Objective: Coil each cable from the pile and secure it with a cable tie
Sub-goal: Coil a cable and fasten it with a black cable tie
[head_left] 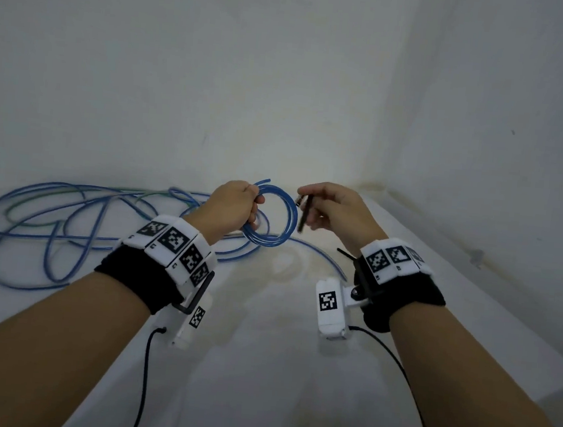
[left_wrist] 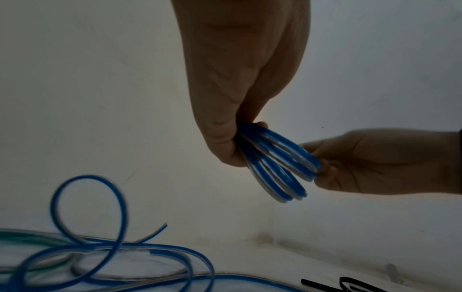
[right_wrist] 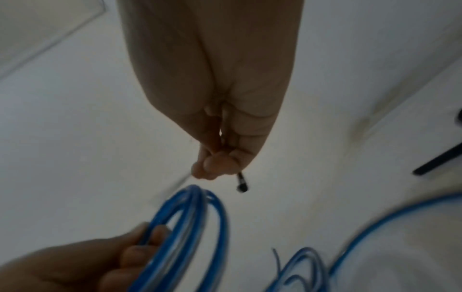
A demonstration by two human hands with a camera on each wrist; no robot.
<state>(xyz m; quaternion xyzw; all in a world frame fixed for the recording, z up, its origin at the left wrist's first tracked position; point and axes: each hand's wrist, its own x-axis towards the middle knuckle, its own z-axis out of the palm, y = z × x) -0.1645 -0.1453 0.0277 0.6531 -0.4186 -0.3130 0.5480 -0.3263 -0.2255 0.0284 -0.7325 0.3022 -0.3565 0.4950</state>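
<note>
White walls close in around a pale, stained tabletop, and over it both hands are up and busy. Left hand has its fingers curled tight round one side of a small round coil of blue plastic cable, held in the air clear of the surface, one cut end poking up past the knuckles. Right hand sits just beside the coil's far edge, fingertips pinched on a thin black cable tie whose tail hangs down. Behind the left wrist, a loose tangle of blue and green cables sprawls across the tabletop. More black cable ties lie on the surface nearby.
</note>
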